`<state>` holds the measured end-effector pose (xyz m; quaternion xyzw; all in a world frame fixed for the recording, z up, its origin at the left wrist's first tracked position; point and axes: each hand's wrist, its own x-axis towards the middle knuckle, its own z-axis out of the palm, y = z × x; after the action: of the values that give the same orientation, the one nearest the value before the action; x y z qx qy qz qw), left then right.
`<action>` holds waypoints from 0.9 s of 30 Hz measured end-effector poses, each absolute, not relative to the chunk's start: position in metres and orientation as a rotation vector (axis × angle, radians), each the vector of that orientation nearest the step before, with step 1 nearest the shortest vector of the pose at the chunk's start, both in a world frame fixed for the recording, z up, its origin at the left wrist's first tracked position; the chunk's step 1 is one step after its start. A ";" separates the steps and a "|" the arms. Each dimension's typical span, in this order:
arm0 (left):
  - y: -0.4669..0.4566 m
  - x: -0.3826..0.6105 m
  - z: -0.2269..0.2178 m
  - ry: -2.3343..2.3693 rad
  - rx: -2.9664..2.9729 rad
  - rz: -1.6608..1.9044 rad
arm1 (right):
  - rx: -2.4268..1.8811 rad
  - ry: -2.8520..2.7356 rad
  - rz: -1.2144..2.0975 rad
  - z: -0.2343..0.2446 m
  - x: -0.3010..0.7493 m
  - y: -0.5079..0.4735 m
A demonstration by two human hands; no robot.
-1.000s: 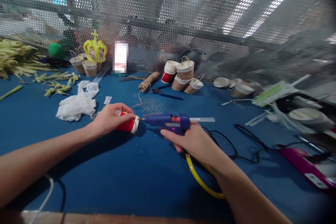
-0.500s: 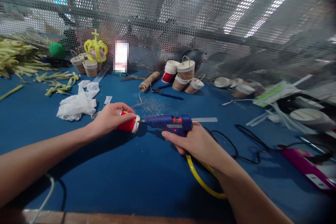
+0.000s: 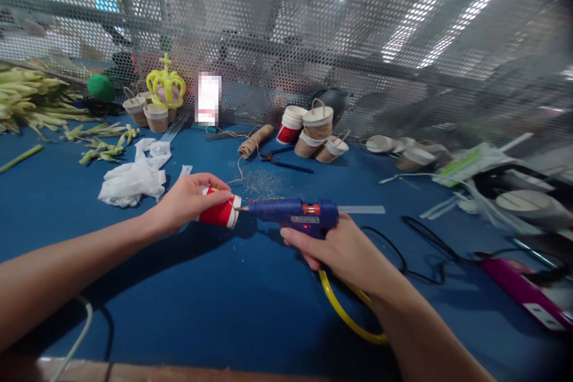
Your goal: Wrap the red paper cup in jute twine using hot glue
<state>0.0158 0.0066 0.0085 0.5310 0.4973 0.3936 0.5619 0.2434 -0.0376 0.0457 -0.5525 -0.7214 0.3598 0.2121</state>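
Note:
My left hand point(image 3: 192, 200) is closed round a red paper cup point(image 3: 219, 215) tipped on its side, its white end facing right. A thin strand of twine runs from the cup back to a twine roll point(image 3: 256, 141). My right hand point(image 3: 342, 248) grips a blue hot glue gun point(image 3: 290, 216) by its handle, a small red light glowing on its side. The gun's metal nozzle is at the cup's white end; whether it touches I cannot tell. From the back of the gun sticks a clear glue stick point(image 3: 362, 209).
Behind the hands lie dark pliers point(image 3: 286, 163), twine-wrapped cups point(image 3: 317, 123) and a yellow crown-shaped piece point(image 3: 166, 86). White lace point(image 3: 133, 182) sits at left. A purple power strip point(image 3: 521, 289) and black cable point(image 3: 430, 239) are at right. Perforated metal sheet point(image 3: 268, 24) rises behind the table.
The glue gun and my right hand have shifted slightly right relative to the cup. My left hand keeps hold of the cup in nearly the same place.

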 end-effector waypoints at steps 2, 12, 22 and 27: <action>0.007 0.015 0.007 1.175 1.255 0.928 | -1.531 -2.007 1.009 0.046 0.243 -0.038; 0.004 0.017 0.010 1.148 1.327 0.983 | -1.533 -1.988 0.944 0.042 0.248 -0.033; 0.003 0.016 0.010 1.153 1.337 1.017 | -1.493 -1.944 1.048 0.043 0.248 -0.036; -0.001 0.017 0.011 1.109 1.367 1.116 | -1.459 -1.863 1.090 0.044 0.249 -0.034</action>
<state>0.0171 -0.0008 0.0106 0.5662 0.4596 0.4623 0.5044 0.2490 -0.0343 0.0443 -0.5401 -0.6895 0.4033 0.2649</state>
